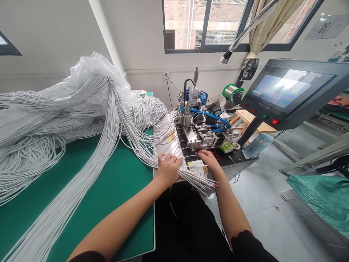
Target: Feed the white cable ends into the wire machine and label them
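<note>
My left hand (168, 169) is closed over a bundle of thin white cables (195, 177), whose cut ends point right, toward my right forearm. Some of those ends show reddish tips. With thumb and fingers pinched, my right hand (207, 160) holds a single white cable (190, 157) at the front of a bench machine (191, 140) with metal cylinders and blue air tubes. The cable's very end is hidden by my fingers and the machine. Just below my right hand lies a small white box-like piece (196, 167) with a label.
Large heaps of white cable (109, 120), partly wrapped in clear plastic (95, 67), cover the green table (128, 203). A control screen (283, 89) leans in at the right. Behind the machine stands a green-rimmed spool (232, 92); a blue bottle (259, 145) is beside the screen's post.
</note>
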Demonstrator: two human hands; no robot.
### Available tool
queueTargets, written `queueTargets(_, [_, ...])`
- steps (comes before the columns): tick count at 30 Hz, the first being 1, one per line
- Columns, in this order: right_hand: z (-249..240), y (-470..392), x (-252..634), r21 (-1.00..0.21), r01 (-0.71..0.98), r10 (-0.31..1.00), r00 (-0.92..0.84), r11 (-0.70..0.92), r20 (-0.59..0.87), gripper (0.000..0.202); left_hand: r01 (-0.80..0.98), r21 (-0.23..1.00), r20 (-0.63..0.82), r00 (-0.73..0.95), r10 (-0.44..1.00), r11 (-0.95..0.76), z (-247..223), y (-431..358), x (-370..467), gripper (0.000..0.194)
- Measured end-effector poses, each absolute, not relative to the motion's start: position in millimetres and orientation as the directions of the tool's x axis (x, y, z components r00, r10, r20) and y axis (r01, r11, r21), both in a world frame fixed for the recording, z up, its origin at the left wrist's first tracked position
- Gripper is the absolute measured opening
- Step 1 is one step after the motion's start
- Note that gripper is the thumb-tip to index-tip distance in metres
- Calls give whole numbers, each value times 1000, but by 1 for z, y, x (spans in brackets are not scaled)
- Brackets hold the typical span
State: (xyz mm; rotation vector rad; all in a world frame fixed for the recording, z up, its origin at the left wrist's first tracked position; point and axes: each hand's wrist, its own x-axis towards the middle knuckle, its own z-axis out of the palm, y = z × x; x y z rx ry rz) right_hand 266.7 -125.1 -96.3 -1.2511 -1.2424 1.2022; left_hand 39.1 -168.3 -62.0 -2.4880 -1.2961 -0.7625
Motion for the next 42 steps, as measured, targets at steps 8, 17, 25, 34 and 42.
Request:
queueTargets(8, [-108, -131, 263, -994, -96, 997, 37, -59, -63, 37, 807, 32, 575, 468, 672, -589, -62, -168, 39, 29])
queueTargets(17, [-103, -170, 299, -998, -16, 998, -22, -61, -61, 50, 828, 41, 642, 407, 650, -559, -62, -168, 41, 24])
queueTargets(25, [-70, -212, 313, -979, 205, 955, -287, -9, -69, 34, 807, 49, 606, 445, 660, -589, -62, -170, 38, 26])
queueTargets(34, [-63, -200, 293, -982, 182, 999, -26, 43, 39, 36, 557, -84, 612, 683, 398, -826, -63, -162, 32, 38])
queueTargets(42, [-66, -176, 257, -993, -94, 976, 210, 73, 52, 36, 641, -54, 699, 572, 429, -766, -61, -165, 35, 14])
